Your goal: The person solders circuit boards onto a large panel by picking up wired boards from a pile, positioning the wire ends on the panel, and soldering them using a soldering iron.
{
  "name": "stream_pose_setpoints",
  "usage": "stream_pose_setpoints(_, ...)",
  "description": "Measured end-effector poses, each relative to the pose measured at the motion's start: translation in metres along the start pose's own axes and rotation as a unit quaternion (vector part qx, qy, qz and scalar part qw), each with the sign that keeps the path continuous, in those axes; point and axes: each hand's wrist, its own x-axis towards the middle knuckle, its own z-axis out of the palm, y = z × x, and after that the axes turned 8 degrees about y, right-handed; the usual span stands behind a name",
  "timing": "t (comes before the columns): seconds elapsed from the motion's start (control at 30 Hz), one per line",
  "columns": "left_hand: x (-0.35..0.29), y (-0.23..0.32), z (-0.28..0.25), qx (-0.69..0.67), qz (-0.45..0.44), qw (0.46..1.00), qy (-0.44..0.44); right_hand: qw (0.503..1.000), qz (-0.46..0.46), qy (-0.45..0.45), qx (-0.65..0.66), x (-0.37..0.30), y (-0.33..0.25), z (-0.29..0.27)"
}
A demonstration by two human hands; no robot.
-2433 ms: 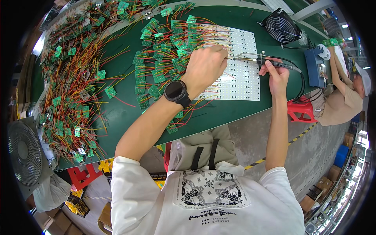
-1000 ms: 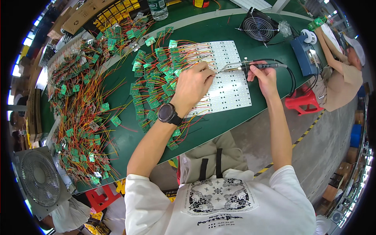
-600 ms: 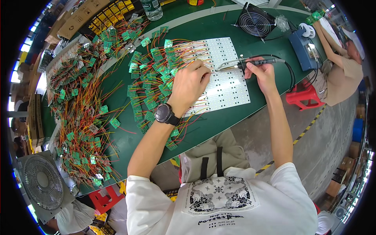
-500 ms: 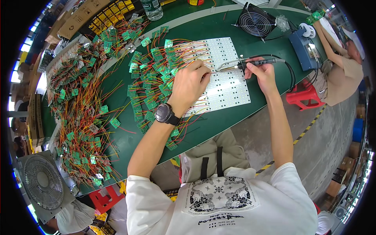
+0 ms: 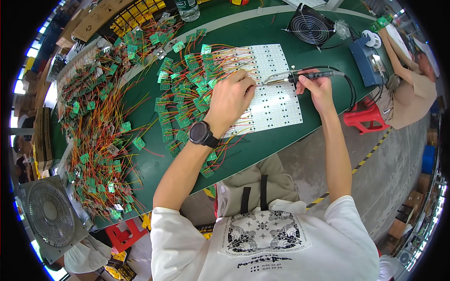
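Note:
My right hand (image 5: 318,90) grips a soldering iron (image 5: 311,75) with a thin curved solder-feed tube, its tip pointing left above a white LED panel (image 5: 280,116). Just left of that tip, my left hand (image 5: 231,97) is closed in a pinch, with a thin wire end showing at the fingertips. Rows of red and yellow wires (image 5: 238,55) run off the panel's left side to small green circuit boards (image 5: 191,61), several of them partly covered by my left hand and wrist. Whether the iron's tip touches the panel is too small to tell.
A large heap of wired boards (image 5: 105,145) spreads over the table's left. Toward the back stand a black fan (image 5: 309,25) and a water bottle (image 5: 187,9). A blue soldering station (image 5: 368,60) sits at right, cables trailing, near a co-worker (image 5: 405,96) and a red stool (image 5: 365,118).
The whole view has shifted slightly. The iron's tip sits a little farther right of my left fingertips; both hands keep their grips.

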Motion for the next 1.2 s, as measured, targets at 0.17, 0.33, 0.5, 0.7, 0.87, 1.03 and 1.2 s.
stream_pose_setpoints(0.17,0.000,-0.001,0.000,0.000,0.002,1.000,-0.006,1.000,-0.004,-0.002,-0.003,0.001,0.003,-0.002)
stream_pose_setpoints(0.33,-0.001,-0.002,0.000,0.007,0.002,1.000,-0.008,1.000,-0.004,0.004,-0.004,0.001,0.004,-0.001)
stream_pose_setpoints(0.5,-0.001,-0.003,0.002,0.004,0.005,1.000,-0.010,1.000,-0.011,0.001,0.003,0.001,0.006,-0.004)
stream_pose_setpoints(0.7,-0.001,-0.004,0.003,0.011,0.006,1.000,-0.013,0.999,-0.013,0.017,0.033,0.004,0.005,-0.004)
stream_pose_setpoints(0.87,0.003,0.012,-0.015,0.020,0.021,0.999,-0.028,0.998,0.001,0.044,0.049,0.006,0.009,-0.002)
stream_pose_setpoints(1.03,0.017,0.074,-0.078,0.072,0.126,0.988,0.050,0.997,-0.003,0.052,0.060,0.006,0.015,-0.006)
stream_pose_setpoints(1.2,-0.033,0.055,-0.152,0.233,-0.015,0.971,0.048,0.996,-0.004,0.036,0.085,0.004,0.012,-0.006)
